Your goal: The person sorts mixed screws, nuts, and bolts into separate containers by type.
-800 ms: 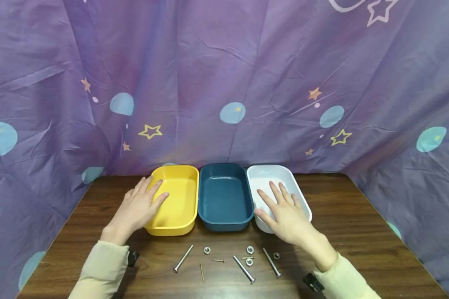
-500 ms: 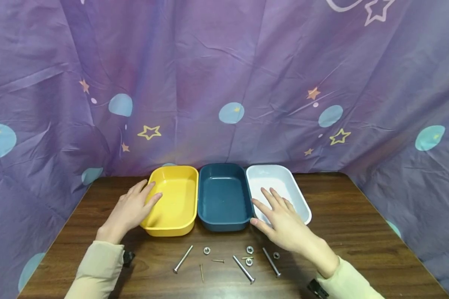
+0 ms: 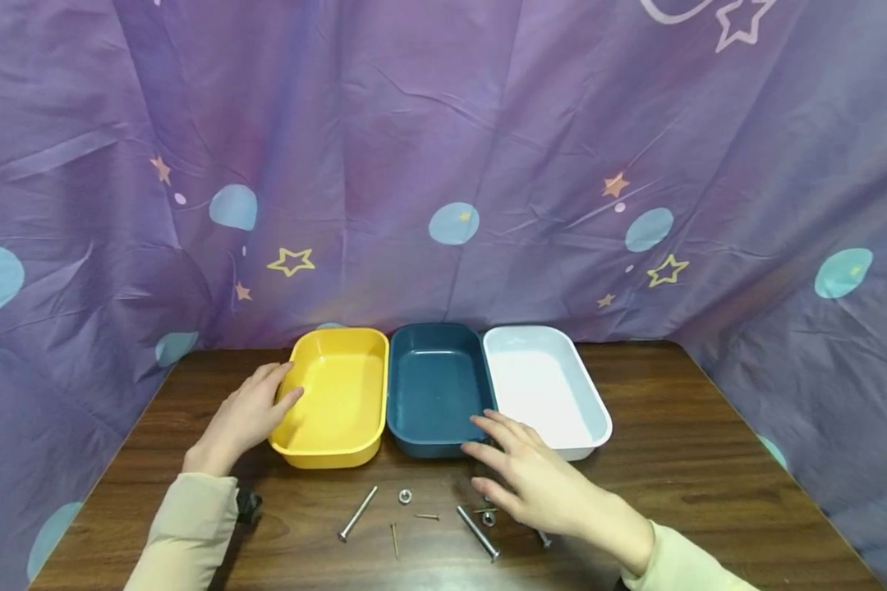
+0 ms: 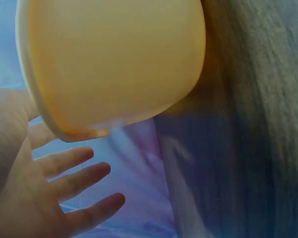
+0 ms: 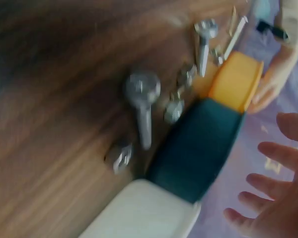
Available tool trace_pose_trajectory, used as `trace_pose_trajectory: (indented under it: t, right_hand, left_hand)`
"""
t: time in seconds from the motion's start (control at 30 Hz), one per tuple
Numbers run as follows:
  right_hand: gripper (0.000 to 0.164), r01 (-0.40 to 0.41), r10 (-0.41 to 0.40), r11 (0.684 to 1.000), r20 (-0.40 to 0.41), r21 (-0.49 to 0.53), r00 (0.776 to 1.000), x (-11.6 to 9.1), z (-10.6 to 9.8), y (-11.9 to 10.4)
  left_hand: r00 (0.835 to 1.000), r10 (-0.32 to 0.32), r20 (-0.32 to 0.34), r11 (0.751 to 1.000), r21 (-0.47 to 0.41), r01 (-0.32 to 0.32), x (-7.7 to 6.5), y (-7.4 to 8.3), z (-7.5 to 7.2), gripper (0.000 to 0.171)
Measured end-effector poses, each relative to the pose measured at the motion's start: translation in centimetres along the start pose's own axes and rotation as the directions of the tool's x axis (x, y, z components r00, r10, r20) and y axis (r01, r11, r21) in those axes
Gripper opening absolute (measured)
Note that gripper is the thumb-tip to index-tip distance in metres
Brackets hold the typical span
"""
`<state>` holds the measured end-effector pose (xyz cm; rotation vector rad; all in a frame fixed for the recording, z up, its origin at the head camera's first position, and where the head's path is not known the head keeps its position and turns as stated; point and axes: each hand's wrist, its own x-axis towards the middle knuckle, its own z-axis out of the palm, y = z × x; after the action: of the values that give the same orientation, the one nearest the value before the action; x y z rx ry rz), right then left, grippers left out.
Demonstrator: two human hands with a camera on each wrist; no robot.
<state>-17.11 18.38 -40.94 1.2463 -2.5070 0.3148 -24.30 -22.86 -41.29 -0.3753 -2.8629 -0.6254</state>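
Note:
My left hand, fingers relaxed and spread, is at the left rim of the yellow tray; the left wrist view shows its fingers spread beside that tray. My right hand holds nothing, its fingers loosely extended, and hovers over the near edge of the dark teal tray and some hardware. Below it a silver bolt is mostly covered. Another bolt and a hex nut lie just left of the hand. The right wrist view shows a bolt and a nut, both blurred.
To the right of the teal tray stands a white tray, the three in a row. Further left on the wooden table lie a bolt, a nut and small brass screws. A purple patterned cloth hangs behind.
My right hand has moved from over the white tray leftward and nearer to me, covering part of the hardware. My left hand has drawn slightly back left from over the yellow tray.

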Motion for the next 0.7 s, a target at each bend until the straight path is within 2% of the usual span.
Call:
trace_pose_trajectory:
  t: [0.17,0.4,0.7]
  right_hand:
    - [0.038,0.079,-0.079,0.997,0.032,0.009,0.996,0.7,1.3,-1.5]
    - [0.036,0.199,-0.198,0.980,0.083,-0.012,0.977,1.8,3.2,-3.3]
    - [0.033,0.275,-0.270,0.961,0.108,-0.032,0.957,3.6,4.5,-4.7]
  left_hand:
    - [0.999,-0.031,0.016,0.999,-0.040,0.031,0.0,-0.3,0.2,0.056]
    - [0.997,-0.072,0.029,0.996,-0.056,0.073,0.2,-0.6,0.5,0.057]
    - [0.994,-0.108,0.013,0.990,-0.085,0.109,0.2,-1.2,0.8,0.055]
